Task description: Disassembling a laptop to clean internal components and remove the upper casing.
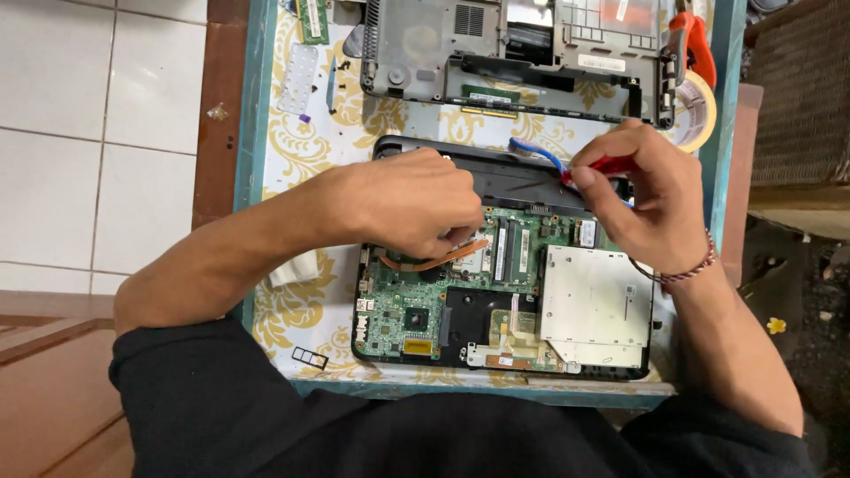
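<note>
An opened laptop (505, 301) lies on the table with its green circuit board (398, 314) and silver optical drive (593, 305) bare. My left hand (416, 204) rests on the board's upper left, fingers curled down on a copper heat pipe (443, 258). My right hand (642, 199) is closed around a red-handled tool (611, 164) over the laptop's upper right. A blue toothbrush (536, 152) lies by that hand; whether the hand also holds it I cannot tell.
A grey removed laptop case (513, 53) lies at the table's far side. A tape roll (704, 111) and orange tool (695, 44) sit far right. A memory stick (312, 19) and a small bracket (310, 358) lie at left. Tiled floor is left of the table edge (252, 133).
</note>
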